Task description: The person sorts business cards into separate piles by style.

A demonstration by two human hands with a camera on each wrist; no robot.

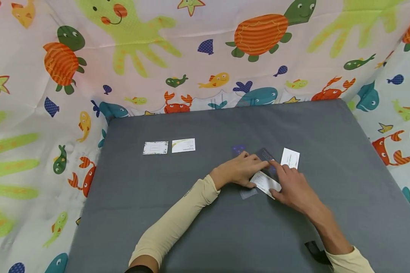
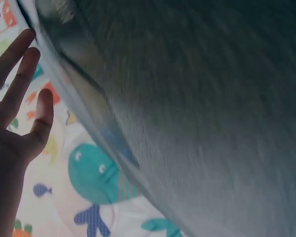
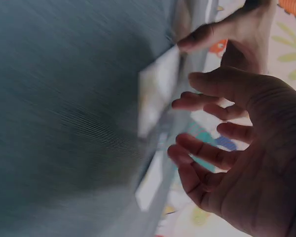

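Note:
A white printed card [image 1: 264,182] lies tilted between my hands, over a dark see-through sheet [image 1: 264,154] with fine lines and some purple. My left hand [image 1: 240,168] reaches in from the left, its thumb right at the card's edge; the left wrist view shows its fingers spread. On the card's other side is my right hand [image 1: 294,187], its thumb near the lower corner. In the right wrist view its fingers [image 3: 207,150] bend loosely with nothing between them. A purple-patterned piece [image 1: 238,149] and a clear piece [image 1: 248,193] show partly behind the left hand.
Another white card [image 1: 290,157] lies just beyond my right hand. Two white cards [image 1: 155,148] [image 1: 183,145] lie side by side at the back left of the grey table [image 1: 150,189]. A sea-animal print cloth [image 1: 212,34] hangs behind and at the sides.

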